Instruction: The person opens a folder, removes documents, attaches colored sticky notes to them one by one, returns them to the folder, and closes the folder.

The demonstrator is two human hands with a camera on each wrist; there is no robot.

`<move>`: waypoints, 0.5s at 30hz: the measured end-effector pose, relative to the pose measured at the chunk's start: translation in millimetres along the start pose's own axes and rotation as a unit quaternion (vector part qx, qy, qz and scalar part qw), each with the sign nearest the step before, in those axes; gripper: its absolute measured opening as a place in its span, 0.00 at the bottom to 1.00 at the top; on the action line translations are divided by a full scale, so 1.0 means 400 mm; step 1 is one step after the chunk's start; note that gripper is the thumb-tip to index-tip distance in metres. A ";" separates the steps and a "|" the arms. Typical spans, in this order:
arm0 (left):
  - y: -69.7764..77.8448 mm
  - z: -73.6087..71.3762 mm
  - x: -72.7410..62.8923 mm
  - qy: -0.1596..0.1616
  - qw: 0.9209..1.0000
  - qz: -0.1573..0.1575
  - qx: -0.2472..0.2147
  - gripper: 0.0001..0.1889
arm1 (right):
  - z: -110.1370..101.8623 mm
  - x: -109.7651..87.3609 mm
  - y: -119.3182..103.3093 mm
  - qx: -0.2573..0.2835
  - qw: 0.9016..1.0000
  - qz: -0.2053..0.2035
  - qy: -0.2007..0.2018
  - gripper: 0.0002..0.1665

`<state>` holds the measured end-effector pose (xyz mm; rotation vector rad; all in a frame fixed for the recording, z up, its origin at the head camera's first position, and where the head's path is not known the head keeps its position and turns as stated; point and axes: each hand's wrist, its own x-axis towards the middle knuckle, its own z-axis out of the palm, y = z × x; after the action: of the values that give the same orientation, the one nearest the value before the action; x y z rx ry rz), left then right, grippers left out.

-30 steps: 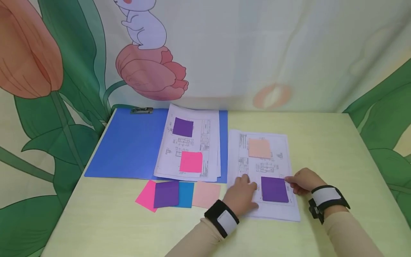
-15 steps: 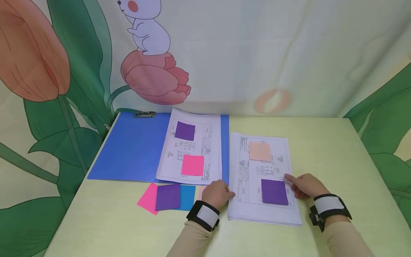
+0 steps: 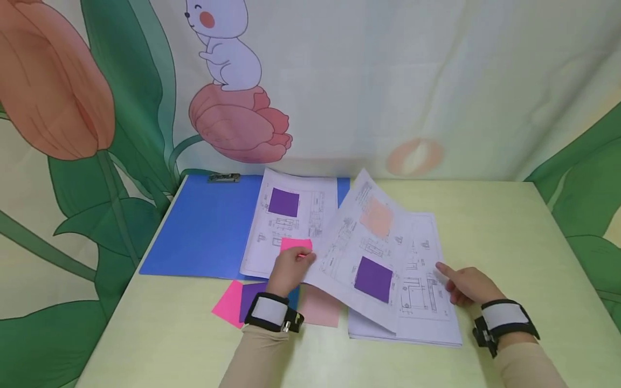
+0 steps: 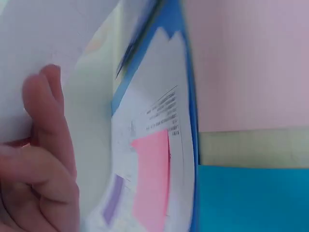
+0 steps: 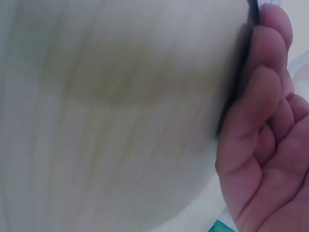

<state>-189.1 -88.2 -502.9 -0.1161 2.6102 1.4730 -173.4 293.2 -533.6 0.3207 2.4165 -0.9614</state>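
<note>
My left hand (image 3: pixel 289 269) pinches the left edge of a printed drawing sheet (image 3: pixel 335 253), between thumb and fingers (image 4: pixel 46 104) in the left wrist view. That sheet is lifted and slanted. It carries a peach sticky note (image 3: pixel 377 217) and a purple sticky note (image 3: pixel 373 279). Beneath it lies a stack of drawing sheets (image 3: pixel 429 328), its right part uncovered. My right hand (image 3: pixel 468 283) touches the stack's right edge with one extended finger. Its other fingers (image 5: pixel 260 92) are bent, holding nothing visible in the right wrist view.
Left on the table (image 3: pixel 165 334) lies a blue clipboard folder (image 3: pixel 204 226) with more sheets (image 3: pixel 310 188), bearing a purple note (image 3: pixel 283 202) and a pink note (image 3: pixel 297 245). Pink (image 3: pixel 227 304), purple (image 3: pixel 248 302), blue (image 4: pixel 256 198) and pale pink (image 3: pixel 321 307) notes line its front edge.
My left hand moved from the stack to the left, drawing the top sheet up and leftward with its two notes. The sheet below came into view. The right hand stayed by the stack's right edge.
</note>
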 end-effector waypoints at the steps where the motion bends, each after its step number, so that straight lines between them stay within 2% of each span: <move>1: -0.011 -0.017 0.005 0.002 0.999 -0.017 -0.030 0.12 | 0.002 0.000 0.000 -0.003 1.000 0.000 0.003 0.38; 4: -0.051 -0.080 0.017 0.034 0.995 -0.056 -0.079 0.13 | 0.012 0.000 -0.004 -0.024 1.000 -0.007 0.017 0.32; 6: -0.076 -0.132 0.024 0.064 0.992 -0.082 -0.077 0.15 | 0.017 0.001 -0.007 -0.045 0.998 -0.020 0.028 0.29; 10: -0.114 -0.221 0.034 0.107 0.989 -0.102 -0.013 0.18 | 0.015 -0.006 -0.007 -0.070 0.996 -0.043 0.044 0.24; 12: -0.127 -0.239 0.035 0.132 0.986 -0.104 0.017 0.18 | 0.010 -0.013 -0.007 -0.069 0.996 -0.043 0.044 0.24; 15: -0.140 -0.235 0.040 0.163 0.980 -0.093 0.066 0.16 | 0.006 -0.022 -0.007 -0.064 0.996 -0.037 0.042 0.23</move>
<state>-205.2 -197.6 -504.6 -0.6191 2.8422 1.3063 -166.4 289.3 -528.7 0.2301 2.5701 -0.8342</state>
